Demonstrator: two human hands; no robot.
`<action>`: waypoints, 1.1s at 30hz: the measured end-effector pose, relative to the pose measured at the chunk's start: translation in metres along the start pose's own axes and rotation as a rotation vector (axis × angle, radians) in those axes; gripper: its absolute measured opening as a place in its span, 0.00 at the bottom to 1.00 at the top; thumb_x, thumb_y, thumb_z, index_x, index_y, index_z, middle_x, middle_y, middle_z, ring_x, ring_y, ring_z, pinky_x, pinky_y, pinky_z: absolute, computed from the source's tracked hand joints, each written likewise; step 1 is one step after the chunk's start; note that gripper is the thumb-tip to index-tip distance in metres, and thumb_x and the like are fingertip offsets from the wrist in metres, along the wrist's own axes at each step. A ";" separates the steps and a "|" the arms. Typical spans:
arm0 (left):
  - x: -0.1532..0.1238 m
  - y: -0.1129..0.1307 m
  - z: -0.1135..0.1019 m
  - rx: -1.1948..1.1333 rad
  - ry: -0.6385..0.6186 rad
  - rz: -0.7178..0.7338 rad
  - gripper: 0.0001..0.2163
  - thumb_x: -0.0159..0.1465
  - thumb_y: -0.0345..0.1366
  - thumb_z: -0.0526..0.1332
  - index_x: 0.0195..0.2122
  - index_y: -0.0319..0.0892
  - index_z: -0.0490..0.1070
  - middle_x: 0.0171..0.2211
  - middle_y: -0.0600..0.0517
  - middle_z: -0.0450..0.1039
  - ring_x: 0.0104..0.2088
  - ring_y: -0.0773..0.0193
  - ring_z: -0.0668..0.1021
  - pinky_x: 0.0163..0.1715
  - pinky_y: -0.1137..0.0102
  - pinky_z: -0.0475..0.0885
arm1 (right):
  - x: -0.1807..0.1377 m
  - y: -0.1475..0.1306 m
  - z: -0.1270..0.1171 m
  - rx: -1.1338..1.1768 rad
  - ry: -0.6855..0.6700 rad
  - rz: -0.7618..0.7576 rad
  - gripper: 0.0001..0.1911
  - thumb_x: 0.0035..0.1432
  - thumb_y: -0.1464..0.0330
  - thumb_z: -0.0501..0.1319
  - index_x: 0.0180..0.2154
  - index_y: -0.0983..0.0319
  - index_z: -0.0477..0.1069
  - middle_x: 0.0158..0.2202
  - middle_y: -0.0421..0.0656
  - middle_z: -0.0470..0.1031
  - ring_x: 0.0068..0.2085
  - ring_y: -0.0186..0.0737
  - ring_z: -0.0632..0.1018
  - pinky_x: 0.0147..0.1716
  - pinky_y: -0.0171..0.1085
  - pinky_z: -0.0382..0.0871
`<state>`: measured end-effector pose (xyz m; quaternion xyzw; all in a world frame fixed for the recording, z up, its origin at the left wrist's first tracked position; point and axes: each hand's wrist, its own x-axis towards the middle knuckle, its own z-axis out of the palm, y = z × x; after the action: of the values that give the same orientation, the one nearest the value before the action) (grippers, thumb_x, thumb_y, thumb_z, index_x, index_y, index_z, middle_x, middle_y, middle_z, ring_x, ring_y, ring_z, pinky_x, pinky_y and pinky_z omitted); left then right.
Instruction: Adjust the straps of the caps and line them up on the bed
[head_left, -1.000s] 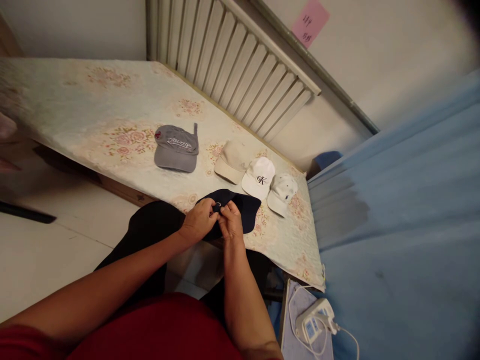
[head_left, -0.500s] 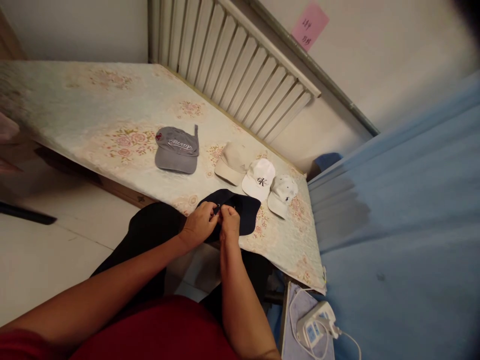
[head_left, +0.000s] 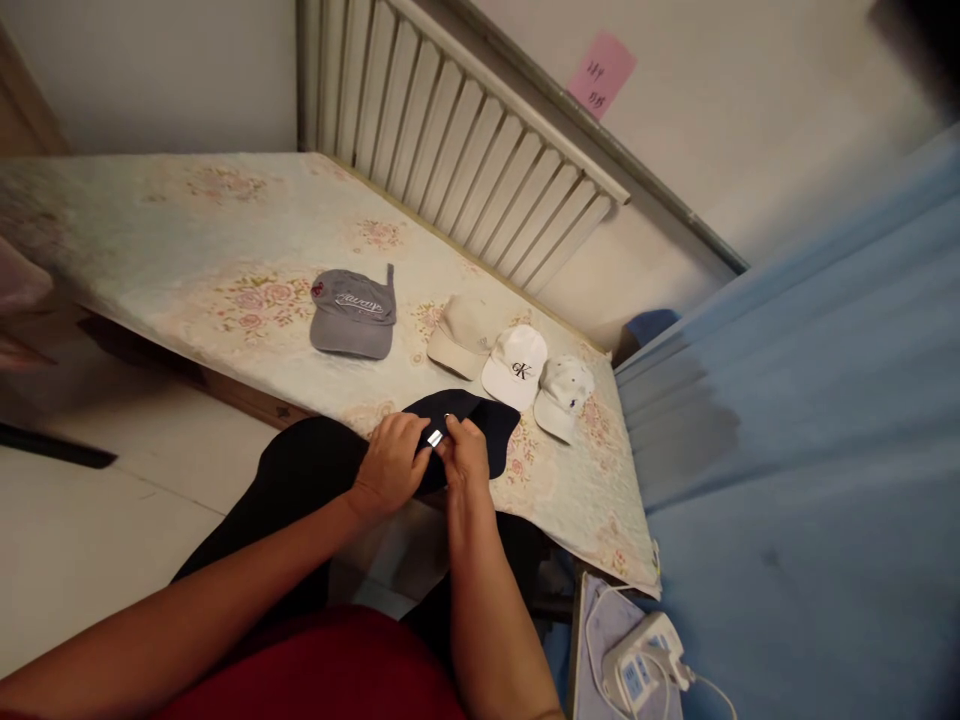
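Note:
A dark navy cap (head_left: 491, 430) is held between my two hands at the near edge of the table, above my lap. My left hand (head_left: 391, 460) grips its left side, the fingers curled over the fabric. On the other side, my right hand (head_left: 466, 450) pinches the cap close to a shiny metal buckle (head_left: 435, 438). That buckle shows between the two hands. Just beyond lie a beige cap (head_left: 459, 335), a white cap with black letters (head_left: 516, 367) and a white cap with a small dark emblem (head_left: 564, 398). Farther left rests a grey cap (head_left: 353, 313), its strap sticking up.
The caps lie on a table with a floral cloth (head_left: 285, 225). A radiator (head_left: 465, 150) runs along the back, and a blue curtain (head_left: 787, 450) hangs at the right. A white power strip (head_left: 645, 665) with cables sits on a small stand at lower right.
My left hand has shifted slightly down and its fingers lie flatter on the cap. The metal buckle now shows between my hands. The view has tilted a little.

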<state>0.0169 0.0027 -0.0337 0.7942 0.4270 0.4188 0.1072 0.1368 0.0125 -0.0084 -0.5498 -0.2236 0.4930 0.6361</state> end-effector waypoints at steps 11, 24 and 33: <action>0.021 0.027 -0.006 0.044 0.072 0.073 0.31 0.61 0.26 0.52 0.66 0.33 0.45 0.62 0.33 0.56 0.65 0.46 0.58 0.60 0.50 0.59 | -0.016 -0.054 0.006 0.386 -0.092 -0.099 0.10 0.48 0.72 0.67 0.29 0.63 0.66 0.26 0.37 0.76 0.29 0.34 0.78 0.33 0.36 0.76; 0.012 0.084 -0.037 -0.479 -0.118 0.161 0.15 0.66 0.32 0.52 0.54 0.40 0.64 0.49 0.42 0.71 0.49 0.57 0.75 0.50 0.60 0.72 | -0.044 -0.105 0.007 0.616 -0.025 -0.208 0.11 0.48 0.80 0.63 0.33 0.62 0.69 0.26 0.33 0.76 0.28 0.28 0.77 0.40 0.36 0.76; 0.050 0.088 -0.034 -1.070 -0.234 -0.338 0.32 0.64 0.49 0.56 0.65 0.40 0.53 0.64 0.43 0.59 0.63 0.52 0.63 0.61 0.61 0.60 | -0.069 -0.107 0.012 0.690 -0.053 -0.197 0.10 0.50 0.79 0.62 0.36 0.62 0.71 0.31 0.39 0.80 0.33 0.32 0.80 0.45 0.38 0.75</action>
<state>0.0566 -0.0193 0.0629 0.5909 0.2619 0.4629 0.6066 0.1393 -0.0323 0.1109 -0.2656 -0.1125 0.4897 0.8228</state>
